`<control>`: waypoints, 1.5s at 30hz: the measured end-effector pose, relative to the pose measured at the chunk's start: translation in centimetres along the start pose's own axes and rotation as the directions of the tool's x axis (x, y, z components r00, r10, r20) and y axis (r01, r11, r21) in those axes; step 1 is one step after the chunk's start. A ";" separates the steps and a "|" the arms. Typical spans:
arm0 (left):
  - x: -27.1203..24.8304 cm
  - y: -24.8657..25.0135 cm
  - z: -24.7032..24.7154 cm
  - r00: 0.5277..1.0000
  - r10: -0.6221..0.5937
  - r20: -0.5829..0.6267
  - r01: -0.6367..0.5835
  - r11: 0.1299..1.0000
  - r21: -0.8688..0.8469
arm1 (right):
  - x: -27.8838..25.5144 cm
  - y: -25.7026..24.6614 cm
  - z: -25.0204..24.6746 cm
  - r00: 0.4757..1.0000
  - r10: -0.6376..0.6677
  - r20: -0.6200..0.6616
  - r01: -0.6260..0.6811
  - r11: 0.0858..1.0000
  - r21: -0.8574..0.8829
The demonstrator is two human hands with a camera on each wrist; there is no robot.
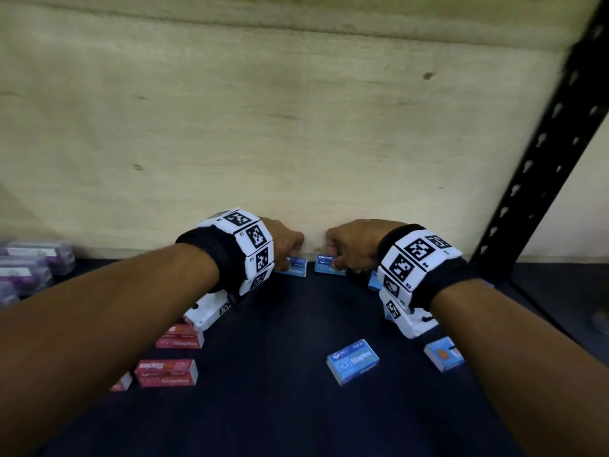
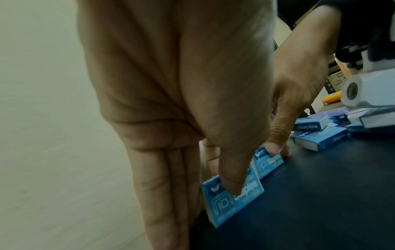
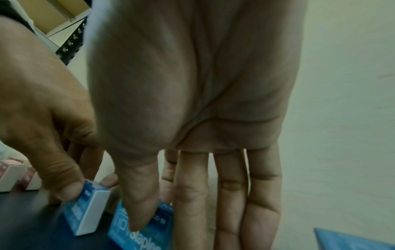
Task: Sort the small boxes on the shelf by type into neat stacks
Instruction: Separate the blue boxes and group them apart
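Both hands are at the back of the dark shelf (image 1: pixel 296 407), close against the pale plywood back panel (image 1: pixel 296 127), each with a small blue cardboard staple box. The left hand (image 1: pixel 283 242) pinches its blue staple box (image 1: pixel 296 267): the left wrist view shows the thumb lying across the printed face (image 2: pixel 235 194) and the other fingers (image 2: pixel 162 194) reaching down behind it, so the box stands tilted on its edge on the shelf, between thumb and fingers. The right hand (image 1: pixel 352 245) holds the second blue staple box (image 1: pixel 324 264) the same way; in the right wrist view its thumb presses the printed front (image 3: pixel 138 236) while the long fingers (image 3: pixel 226 194) go down behind, next to the panel. The two boxes stand just beside each other, near but apart in the head view. Judging by this, the person is bringing two boxes of one type together against the panel, probably to use it as a straight edge for a neat blue stack.

Other blue boxes remain loose: a flat blue staple box (image 1: pixel 352 361) lies in the middle of the shelf, another blue box with an orange mark (image 1: pixel 443 354) sits under the right forearm, and more lie behind the right wrist. The red staple boxes (image 1: pixel 166 372) are gathered under the left forearm, some already one on another. Blurred purple-and-clear boxes (image 1: pixel 26 265) stand at the far left. The sorting looks only partly done.
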State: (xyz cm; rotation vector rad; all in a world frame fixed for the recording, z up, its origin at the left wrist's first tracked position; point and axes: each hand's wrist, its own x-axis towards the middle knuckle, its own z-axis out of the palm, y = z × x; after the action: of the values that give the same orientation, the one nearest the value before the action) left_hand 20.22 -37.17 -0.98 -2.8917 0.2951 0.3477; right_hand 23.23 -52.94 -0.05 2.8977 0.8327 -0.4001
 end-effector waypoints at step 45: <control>-2.7 -0.6 -0.3 0.993 -0.119 -0.022 0.118 0.991 -0.058 | -1.1 1.1 -0.3 0.993 0.076 0.088 -0.090 0.982 0.165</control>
State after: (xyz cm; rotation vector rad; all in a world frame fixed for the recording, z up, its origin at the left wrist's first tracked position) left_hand 17.86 -36.26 0.08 -2.9543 0.1180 0.3041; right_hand 23.01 -54.36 0.52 3.0338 0.6948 -0.6035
